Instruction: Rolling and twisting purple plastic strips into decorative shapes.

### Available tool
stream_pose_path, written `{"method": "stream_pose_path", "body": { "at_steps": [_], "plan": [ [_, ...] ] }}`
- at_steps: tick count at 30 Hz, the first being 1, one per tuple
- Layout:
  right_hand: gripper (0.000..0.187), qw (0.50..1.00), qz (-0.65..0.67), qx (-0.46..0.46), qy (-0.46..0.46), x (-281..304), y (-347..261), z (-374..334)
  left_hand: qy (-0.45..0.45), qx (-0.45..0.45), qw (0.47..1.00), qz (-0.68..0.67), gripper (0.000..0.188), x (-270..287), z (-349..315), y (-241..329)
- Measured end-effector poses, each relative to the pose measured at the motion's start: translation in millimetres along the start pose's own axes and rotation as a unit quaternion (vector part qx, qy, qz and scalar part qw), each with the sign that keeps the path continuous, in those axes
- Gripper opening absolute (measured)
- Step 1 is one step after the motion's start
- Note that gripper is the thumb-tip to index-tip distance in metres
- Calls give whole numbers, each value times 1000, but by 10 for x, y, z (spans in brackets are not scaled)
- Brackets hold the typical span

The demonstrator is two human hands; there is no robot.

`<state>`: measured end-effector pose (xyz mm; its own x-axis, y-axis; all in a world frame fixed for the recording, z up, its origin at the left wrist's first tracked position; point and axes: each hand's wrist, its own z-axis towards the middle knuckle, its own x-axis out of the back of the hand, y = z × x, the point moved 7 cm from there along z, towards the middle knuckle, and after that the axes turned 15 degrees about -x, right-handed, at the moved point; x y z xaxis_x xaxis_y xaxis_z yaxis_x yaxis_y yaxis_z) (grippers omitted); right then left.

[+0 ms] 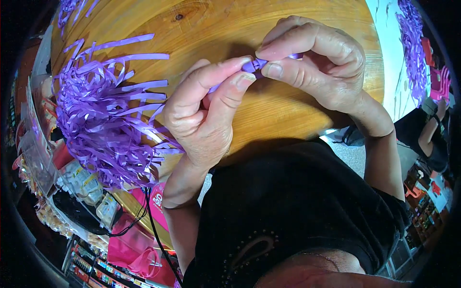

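Between my two hands, above the wooden table, is a small piece of purple ribbon (254, 65), folded or knotted at its middle. My left hand (206, 103) pinches one side of it between thumb and forefinger. From the other side, my right hand (319, 60) grips it with thumb and fingertips, and a bit of purple shows behind those fingers. A large heap of purple ribbon strips (103, 115) lies left of my left hand, loose ends pointing toward it. The exact fold of the ribbon is partly hidden by my fingertips.
The round wooden table (201, 29) spreads under both hands. More purple strips (412, 53) lie on a white surface at the far right. Plastic-wrapped goods (79, 180), a black cord (152, 216) and a pink bag (132, 245) crowd the lower left. Another person's arm (429, 134) shows at right.
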<state>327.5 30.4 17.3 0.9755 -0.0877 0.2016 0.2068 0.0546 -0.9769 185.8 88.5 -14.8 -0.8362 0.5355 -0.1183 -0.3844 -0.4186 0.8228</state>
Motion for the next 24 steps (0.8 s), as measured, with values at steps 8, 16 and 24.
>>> {"method": "stream_pose_path", "body": {
  "at_steps": [8, 16, 24],
  "plan": [
    [17, 994, -90, 69, 6, 10, -118, 3, 3, 6, 1000, -3, 19, -6, -8, -1],
    [18, 960, -204, 191, 20, -37, -240, -17, 6, 3, 1000, -8, 20, -25, -33, 12],
    [18, 980, -147, 136, 13, -25, -193, -65, -26, -99, 994, 48, 26, -35, 5, 125]
  ]
}}
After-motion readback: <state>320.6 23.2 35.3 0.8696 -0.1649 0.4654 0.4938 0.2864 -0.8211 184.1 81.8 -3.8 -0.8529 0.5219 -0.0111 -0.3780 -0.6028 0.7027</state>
